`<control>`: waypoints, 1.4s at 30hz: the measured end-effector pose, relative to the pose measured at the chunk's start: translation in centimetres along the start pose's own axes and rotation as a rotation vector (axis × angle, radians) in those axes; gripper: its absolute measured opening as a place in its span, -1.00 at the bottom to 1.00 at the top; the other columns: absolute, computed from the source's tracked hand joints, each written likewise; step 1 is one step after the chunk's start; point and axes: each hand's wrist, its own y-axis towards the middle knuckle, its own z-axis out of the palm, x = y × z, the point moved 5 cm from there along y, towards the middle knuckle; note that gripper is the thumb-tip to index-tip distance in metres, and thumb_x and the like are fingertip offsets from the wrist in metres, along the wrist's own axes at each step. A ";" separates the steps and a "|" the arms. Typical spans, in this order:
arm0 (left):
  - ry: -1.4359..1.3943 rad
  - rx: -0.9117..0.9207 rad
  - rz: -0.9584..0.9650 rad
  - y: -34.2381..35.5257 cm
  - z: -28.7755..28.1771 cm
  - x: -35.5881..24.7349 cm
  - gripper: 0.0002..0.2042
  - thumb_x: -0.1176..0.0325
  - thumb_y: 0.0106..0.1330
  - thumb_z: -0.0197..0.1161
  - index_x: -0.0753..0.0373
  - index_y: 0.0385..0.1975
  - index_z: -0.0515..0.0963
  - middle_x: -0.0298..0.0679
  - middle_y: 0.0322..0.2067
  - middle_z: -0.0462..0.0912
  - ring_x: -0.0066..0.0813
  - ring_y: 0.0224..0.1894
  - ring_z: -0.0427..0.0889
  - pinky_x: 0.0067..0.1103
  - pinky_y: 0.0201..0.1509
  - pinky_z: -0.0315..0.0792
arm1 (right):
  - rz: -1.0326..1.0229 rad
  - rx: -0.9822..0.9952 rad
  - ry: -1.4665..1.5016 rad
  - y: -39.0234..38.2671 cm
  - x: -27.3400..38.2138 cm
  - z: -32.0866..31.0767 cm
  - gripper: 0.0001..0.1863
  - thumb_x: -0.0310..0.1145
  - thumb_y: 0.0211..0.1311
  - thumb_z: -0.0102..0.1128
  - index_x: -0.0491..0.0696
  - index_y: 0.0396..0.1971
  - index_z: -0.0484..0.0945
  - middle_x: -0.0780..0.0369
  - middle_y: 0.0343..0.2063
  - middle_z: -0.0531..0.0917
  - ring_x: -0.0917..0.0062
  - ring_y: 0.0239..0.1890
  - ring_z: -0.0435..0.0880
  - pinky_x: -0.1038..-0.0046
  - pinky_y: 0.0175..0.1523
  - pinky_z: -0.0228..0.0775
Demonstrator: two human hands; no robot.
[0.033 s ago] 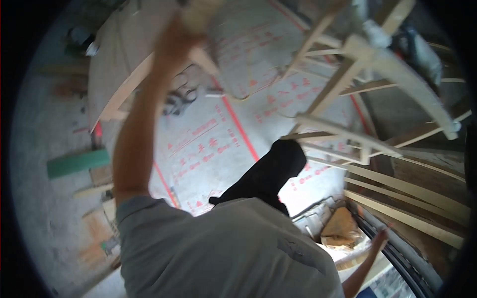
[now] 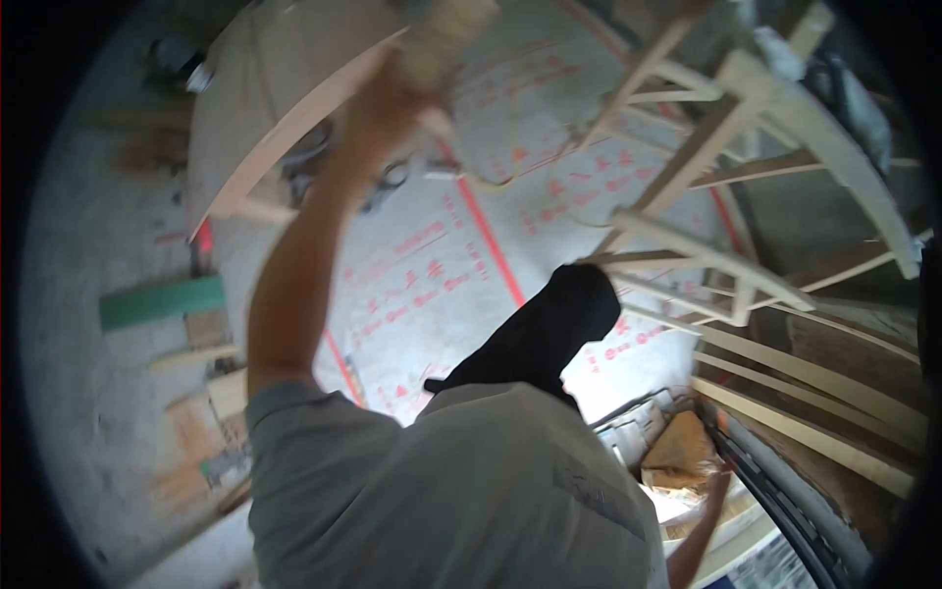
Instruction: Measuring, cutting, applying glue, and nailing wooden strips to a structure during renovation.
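My left hand (image 2: 388, 108) is raised at the upper middle, at the curved edge of a pale wooden panel (image 2: 285, 74). Its fingers are closed around a tan, block-like thing (image 2: 446, 41), too blurred to name. Low on the right, my right hand (image 2: 719, 483) reaches beside a brown, crumpled-looking bundle (image 2: 679, 447) in an open container. Blur and small size hide what its fingers do.
Pale wooden frames with curved pieces (image 2: 726, 98) stand at the right, above several long wood strips (image 2: 814, 393). A green board (image 2: 162, 302) and wood scraps lie on the floor at the left. Red-printed sheeting (image 2: 412, 265) covers the middle floor.
My left hand has swung a little right and down with the tan thing. My right hand has moved left, closer to the brown bundle. The whole view has shifted slightly.
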 end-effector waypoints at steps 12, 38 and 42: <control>0.160 0.098 -0.915 -49.0 -17.0 19.0 -0.44 0.12 -0.01 0.49 0.24 -0.08 0.40 0.00 -0.21 0.65 0.04 -0.10 0.64 -0.23 -0.05 0.48 | -0.413 0.352 0.088 8.0 26.8 10.7 -0.46 -0.18 0.45 -0.02 -0.04 0.34 0.24 0.13 0.09 0.54 0.39 0.04 0.56 0.23 -0.03 0.53; -0.054 -0.248 -1.313 -80.6 -56.0 54.4 -0.43 0.16 0.03 0.49 0.26 -0.04 0.38 0.09 -0.19 0.64 0.12 -0.10 0.63 -0.18 -0.09 0.49 | -0.582 0.915 -0.376 -8.9 94.3 32.9 -0.50 -0.16 0.39 0.08 -0.03 0.24 0.34 0.18 -0.02 0.59 0.42 -0.06 0.59 0.25 -0.07 0.53; -0.001 -0.246 -1.301 -76.0 -61.9 62.6 -0.43 0.21 0.03 0.50 0.26 -0.01 0.38 0.10 -0.17 0.64 0.12 -0.08 0.63 -0.19 -0.07 0.50 | -0.546 1.034 -0.376 -11.2 105.6 40.7 -0.51 -0.15 0.38 0.09 -0.02 0.23 0.35 0.19 -0.03 0.60 0.42 -0.07 0.60 0.25 -0.07 0.53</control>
